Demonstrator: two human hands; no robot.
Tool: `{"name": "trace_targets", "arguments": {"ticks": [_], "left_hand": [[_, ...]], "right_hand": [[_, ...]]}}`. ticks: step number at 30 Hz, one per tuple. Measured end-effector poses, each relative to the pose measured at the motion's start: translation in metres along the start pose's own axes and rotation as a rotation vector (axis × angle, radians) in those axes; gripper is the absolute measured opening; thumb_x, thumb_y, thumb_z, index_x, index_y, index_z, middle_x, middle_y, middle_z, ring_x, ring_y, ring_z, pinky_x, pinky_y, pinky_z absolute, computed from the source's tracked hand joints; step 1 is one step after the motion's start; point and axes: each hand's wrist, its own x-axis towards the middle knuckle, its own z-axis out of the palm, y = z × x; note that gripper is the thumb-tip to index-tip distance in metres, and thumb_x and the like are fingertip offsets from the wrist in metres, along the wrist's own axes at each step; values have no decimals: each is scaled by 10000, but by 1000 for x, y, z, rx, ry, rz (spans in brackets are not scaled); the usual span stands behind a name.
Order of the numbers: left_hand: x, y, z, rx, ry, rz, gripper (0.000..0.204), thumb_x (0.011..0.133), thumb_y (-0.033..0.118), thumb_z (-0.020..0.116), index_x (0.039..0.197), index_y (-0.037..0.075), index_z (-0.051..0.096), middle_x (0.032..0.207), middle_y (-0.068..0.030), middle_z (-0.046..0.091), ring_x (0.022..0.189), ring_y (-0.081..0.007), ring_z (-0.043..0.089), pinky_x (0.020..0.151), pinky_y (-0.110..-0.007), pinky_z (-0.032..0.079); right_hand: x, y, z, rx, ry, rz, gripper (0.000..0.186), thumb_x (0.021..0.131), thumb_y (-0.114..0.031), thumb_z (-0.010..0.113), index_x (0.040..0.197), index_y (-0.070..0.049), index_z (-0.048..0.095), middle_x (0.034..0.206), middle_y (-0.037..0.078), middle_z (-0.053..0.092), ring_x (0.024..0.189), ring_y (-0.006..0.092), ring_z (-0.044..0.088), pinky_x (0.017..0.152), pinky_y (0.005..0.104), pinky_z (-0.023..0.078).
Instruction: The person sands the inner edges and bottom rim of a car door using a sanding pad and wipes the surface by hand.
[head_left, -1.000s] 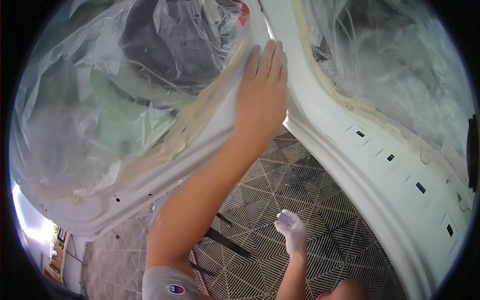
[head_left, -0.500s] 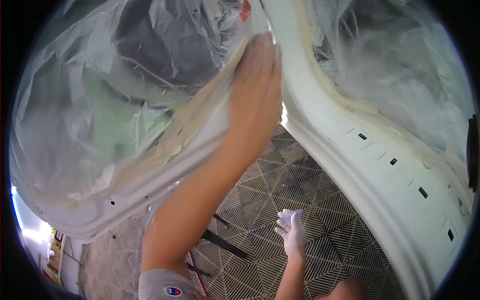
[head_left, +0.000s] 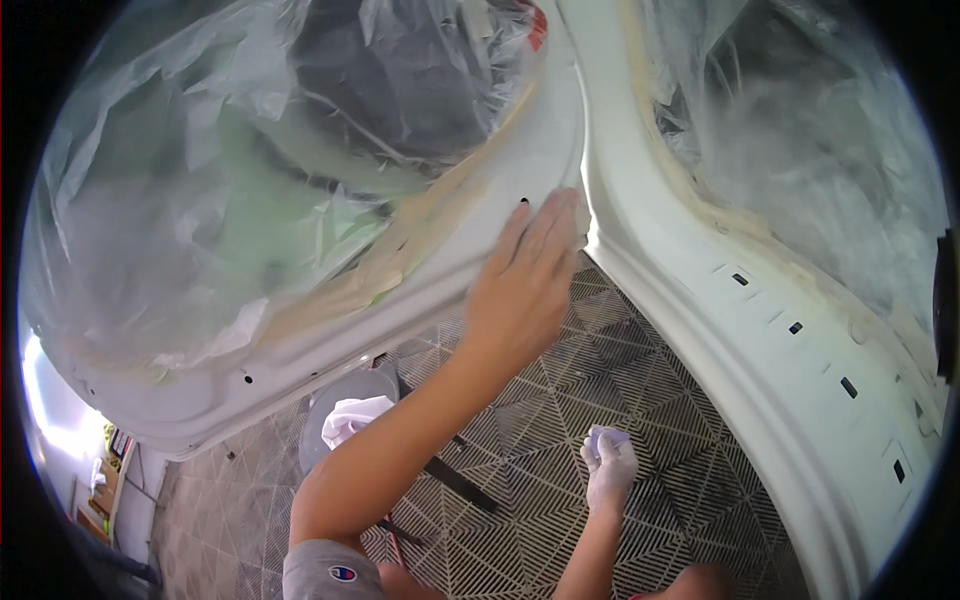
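My left hand [head_left: 520, 290] lies open against the edge of a whitish car door [head_left: 545, 145], its fingers stretched out along the painted surface. Beyond the fingertips, a narrow gap parts the door from the pale car body [head_left: 660, 280]. Lower down, over the floor, my right hand [head_left: 612, 480] has closed on a small pale purple sheet [head_left: 608, 436] that looks like sandpaper. Whitish dust coats that hand, and it touches nothing else. Crinkled clear plastic film [head_left: 230, 210] covers the door's inner side, with beige masking tape [head_left: 400, 235] along its border.
A grey bucket [head_left: 318, 415] with a white cloth [head_left: 350, 417] stands on the ribbed tile floor [head_left: 680, 420], behind my left forearm. Black strips [head_left: 460, 486] lie nearby. More film [head_left: 800, 150] covers the body opening at right. Shelves with boxes [head_left: 105, 485] stand far left.
My left hand has slid down the door edge toward me. My right hand has risen slightly and moved right, fingers now closer around the purple sheet. The bucket and cloth have come into sight.
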Motion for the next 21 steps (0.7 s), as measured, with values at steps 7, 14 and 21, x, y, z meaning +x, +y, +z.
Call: {"name": "trace_targets", "arguments": {"ticks": [7,14,21], "left_hand": [[-60,-26,-41,174,-107,-58,543,810,131,615,1350,80,583,1535,-50,449,1397,-208,441,1151,-417,334],[-46,-24,-22,279,-207,42,723,799,140,582,1490,27,404,1599,-65,349,1470,-187,330,1239,-384,208],[-101,-48,-44,363,-196,144,655,832,181,535,1470,55,458,1586,-51,370,1449,-179,352,1245,-393,208]], "right_hand": [[-1,-3,1,2,-17,66,103,981,-9,535,1082,-9,552,1136,145,645,876,200,667,758,333,608],[-19,-6,22,-122,-98,126,345,1043,-151,463,1363,-22,462,1188,141,642,746,188,672,566,248,548],[-15,-1,17,-150,-166,33,370,1046,-168,474,1364,16,514,1269,152,644,867,175,696,608,244,551]]}}
